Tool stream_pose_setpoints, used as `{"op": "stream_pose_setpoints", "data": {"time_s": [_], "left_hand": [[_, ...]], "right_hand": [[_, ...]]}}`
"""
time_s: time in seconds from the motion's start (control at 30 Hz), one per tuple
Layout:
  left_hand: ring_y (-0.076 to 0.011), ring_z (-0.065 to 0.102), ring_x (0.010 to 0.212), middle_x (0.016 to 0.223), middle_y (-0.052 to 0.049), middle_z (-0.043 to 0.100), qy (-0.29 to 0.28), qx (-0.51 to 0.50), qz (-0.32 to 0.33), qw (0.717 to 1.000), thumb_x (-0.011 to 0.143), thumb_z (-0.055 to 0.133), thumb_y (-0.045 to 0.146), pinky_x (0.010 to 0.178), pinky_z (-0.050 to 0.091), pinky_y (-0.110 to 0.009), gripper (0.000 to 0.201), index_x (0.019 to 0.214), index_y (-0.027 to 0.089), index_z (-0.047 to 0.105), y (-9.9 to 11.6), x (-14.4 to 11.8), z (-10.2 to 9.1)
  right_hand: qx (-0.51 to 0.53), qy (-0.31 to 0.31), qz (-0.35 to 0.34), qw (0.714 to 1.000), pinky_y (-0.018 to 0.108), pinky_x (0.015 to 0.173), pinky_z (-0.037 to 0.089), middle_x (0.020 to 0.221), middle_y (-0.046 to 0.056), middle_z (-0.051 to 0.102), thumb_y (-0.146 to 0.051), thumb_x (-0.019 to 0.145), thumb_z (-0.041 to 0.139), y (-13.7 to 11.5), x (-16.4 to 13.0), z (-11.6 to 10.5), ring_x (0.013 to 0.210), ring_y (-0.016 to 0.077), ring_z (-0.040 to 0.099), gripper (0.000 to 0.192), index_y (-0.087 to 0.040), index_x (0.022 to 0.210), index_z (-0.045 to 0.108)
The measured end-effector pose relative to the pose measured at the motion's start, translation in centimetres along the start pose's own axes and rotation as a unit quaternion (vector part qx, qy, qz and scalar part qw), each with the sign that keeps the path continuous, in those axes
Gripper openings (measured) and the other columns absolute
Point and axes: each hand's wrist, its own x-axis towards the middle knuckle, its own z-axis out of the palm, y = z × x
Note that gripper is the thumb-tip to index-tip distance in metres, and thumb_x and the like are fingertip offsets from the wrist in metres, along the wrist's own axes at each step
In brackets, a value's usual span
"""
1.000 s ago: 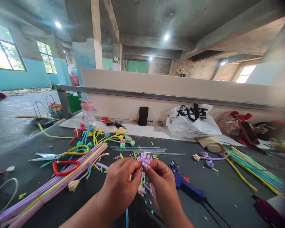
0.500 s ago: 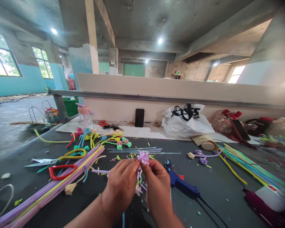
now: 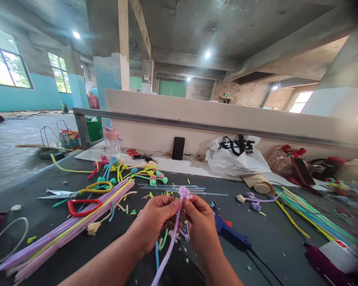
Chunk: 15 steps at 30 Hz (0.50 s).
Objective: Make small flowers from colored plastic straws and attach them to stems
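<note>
Between my two hands is a purple pipe cleaner flower [image 3: 184,193], its petals bunched above my fingertips. Its long purple stem [image 3: 169,251] runs down toward the near edge of the view. My left hand [image 3: 159,216] pinches the stem just under the flower head. On the other side my right hand [image 3: 199,214] pinches the base of the same flower, thumb and fingers closed. A blue hot glue gun [image 3: 232,234] lies just right of my right hand, its black cord trailing toward me. Small cut bits of pipe cleaner are scattered beneath my hands.
Scissors [image 3: 83,194] with red and yellow handles lie at left by a bundle of pipe cleaners [image 3: 77,230]. Clear glue sticks [image 3: 181,189] lie beyond my hands. A phone [image 3: 178,148] leans on the back panel, beside a white bag [image 3: 237,159]. More pipe cleaners [image 3: 313,212] lie right.
My hands have turned the flower, and its long stem now shows hanging down between them. My left fingers have shifted to grip below the head. The view has tilted slightly.
</note>
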Motion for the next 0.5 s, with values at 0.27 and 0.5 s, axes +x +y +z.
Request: {"op": "stream_pose_setpoints", "data": {"time_s": [0.27, 0.5], "left_hand": [[-0.0059, 0.046, 0.043, 0.054, 0.001, 0.055, 0.017, -0.05, -0.027, 0.998, 0.062, 0.071, 0.027, 0.044, 0.035, -0.019, 0.021, 0.064, 0.011, 0.057, 0.2, 0.2, -1.1], [-0.0094, 0.045, 0.049, 0.052, 0.001, 0.052, 0.169, 0.303, 0.141, 0.927, 0.067, 0.058, 0.019, 0.05, 0.035, -0.022, 0.009, 0.059, 0.014, 0.057, 0.3, 0.2, -0.5]], "right_hand": [[-0.156, -0.028, -0.067, 0.985, 0.023, 0.057, 0.038, 0.057, -0.003, 0.055, -0.028, 0.063, 0.072, 0.7, 0.8, -1.4, 0.057, 0.011, 0.047, 0.013, -0.017, 0.06, 0.065], [-0.4, 0.014, -0.165, 0.901, 0.021, 0.047, 0.03, 0.052, -0.003, 0.043, -0.03, 0.071, 0.059, 0.2, -0.1, -0.4, 0.051, 0.0102, 0.038, 0.022, -0.016, 0.054, 0.055]]}}
